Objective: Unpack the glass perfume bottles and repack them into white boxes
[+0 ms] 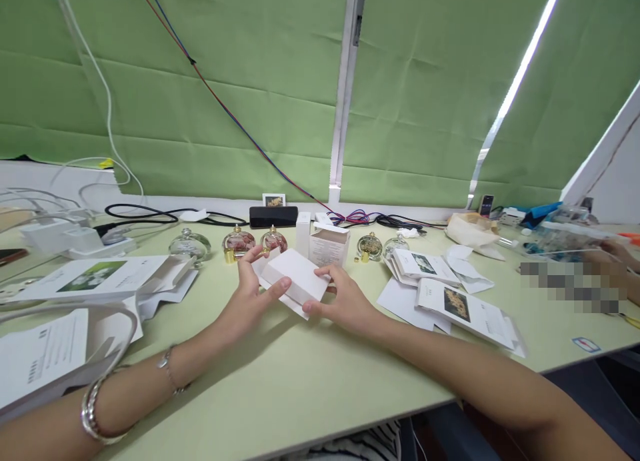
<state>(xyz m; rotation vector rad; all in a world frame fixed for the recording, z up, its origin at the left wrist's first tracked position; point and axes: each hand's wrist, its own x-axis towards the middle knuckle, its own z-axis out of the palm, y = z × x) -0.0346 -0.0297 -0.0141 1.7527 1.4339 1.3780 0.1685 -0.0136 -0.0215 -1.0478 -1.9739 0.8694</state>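
A plain white cardboard box [299, 274] is held above the table between both hands. My left hand [255, 284] grips its left end, thumb on the near side. My right hand [345, 298] pinches its right end between thumb and fingers. Just behind stands a printed white carton [329, 246] with its top flaps up, beside a slim white box [303, 233]. To the left of these, two round glass bottles with reddish contents [239, 240] stand by gold caps [229, 256]. Another glass bottle [370, 246] with dark contents is right of the carton.
Flattened printed cartons [105, 278] lie at the left, and more cartons [467, 311] at the right. A black phone [273, 216] leans at the back near tangled cables [357, 216]. A co-worker's hand [620, 254] shows at the far right.
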